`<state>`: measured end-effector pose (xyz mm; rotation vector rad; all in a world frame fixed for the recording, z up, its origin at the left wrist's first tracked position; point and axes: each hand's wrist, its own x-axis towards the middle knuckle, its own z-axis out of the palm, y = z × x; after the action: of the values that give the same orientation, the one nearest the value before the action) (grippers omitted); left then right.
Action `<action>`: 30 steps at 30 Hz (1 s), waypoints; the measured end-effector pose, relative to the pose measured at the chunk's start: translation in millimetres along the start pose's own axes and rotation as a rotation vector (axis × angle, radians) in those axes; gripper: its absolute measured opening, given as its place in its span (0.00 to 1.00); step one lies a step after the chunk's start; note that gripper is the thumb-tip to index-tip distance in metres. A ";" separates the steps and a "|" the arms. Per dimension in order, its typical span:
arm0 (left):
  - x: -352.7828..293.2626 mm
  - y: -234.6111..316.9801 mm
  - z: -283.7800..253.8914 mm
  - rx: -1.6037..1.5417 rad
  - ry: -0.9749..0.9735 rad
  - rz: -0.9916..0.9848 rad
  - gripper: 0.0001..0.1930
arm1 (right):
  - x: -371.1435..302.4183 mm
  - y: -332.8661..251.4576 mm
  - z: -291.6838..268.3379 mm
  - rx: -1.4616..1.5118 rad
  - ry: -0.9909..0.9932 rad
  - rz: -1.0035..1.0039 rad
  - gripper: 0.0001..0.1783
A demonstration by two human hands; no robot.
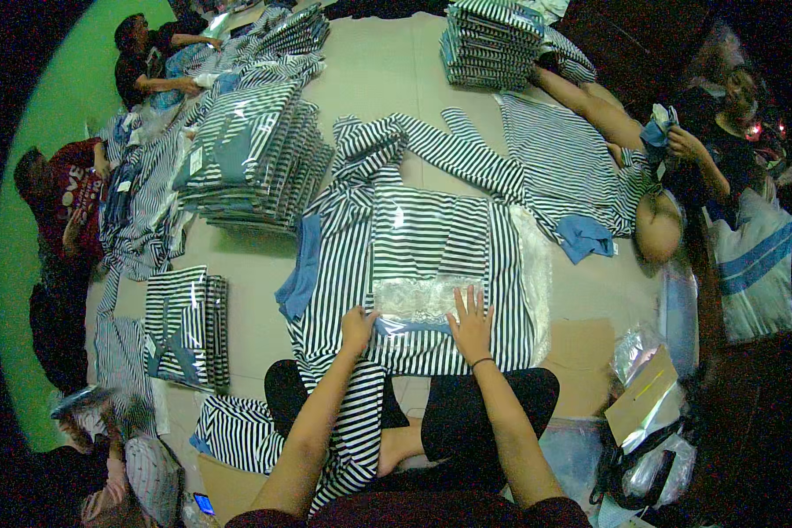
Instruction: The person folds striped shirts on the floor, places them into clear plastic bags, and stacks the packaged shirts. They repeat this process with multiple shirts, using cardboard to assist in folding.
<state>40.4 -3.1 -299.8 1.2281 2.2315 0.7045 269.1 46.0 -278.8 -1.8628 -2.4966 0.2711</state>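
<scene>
— Where to look first?
— Straight at the middle: a flat rectangular packet of black-and-white striped cloth in shiny clear plastic (431, 238), lying on a larger, spread-out black-and-white striped garment (339, 273) with blue cloth (304, 264) at the left edge.
— And which hands at the packet?
— Both. On the near part of the plastic, the right hand (472, 327), palm down, fingers spread wide. At the near left corner, the left hand (358, 330), fingers bent, touching the edge. Pinching the plastic or merely resting against it? Cannot tell from here.
— Anything close by?
— To the left, on the pale tiled floor (378, 79), a tall stack of plastic-wrapped striped garments (238, 167) and, nearer, a smaller stack of the same kind (180, 321). To the right, just beside the spread garment, a flat piece of brown cardboard (581, 348).
— Farther out?
— At the right, a co-worker's hand (682, 143) around a small piece of blue-and-white cloth (656, 130).
</scene>
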 end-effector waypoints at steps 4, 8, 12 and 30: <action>18.9 0.4 -2.5 -0.058 0.089 0.019 0.17 | 22.5 12.2 22.6 0.064 0.204 -0.102 0.31; 28.5 -12.6 -17.5 -0.317 -0.266 -0.112 0.14 | 29.2 17.1 6.3 0.179 0.048 -0.106 0.31; 25.1 -36.0 -32.5 -0.598 -0.672 -0.329 0.10 | 16.2 -2.2 -8.2 0.272 0.360 -0.033 0.25; 10.0 -38.8 -25.4 -0.467 -0.448 -0.196 0.07 | -9.1 -146.4 35.9 0.200 0.229 -0.499 0.07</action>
<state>-4.1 -17.4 -307.7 0.8233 1.6678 0.7335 128.5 -7.7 -291.8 -1.0846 -2.5518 0.2631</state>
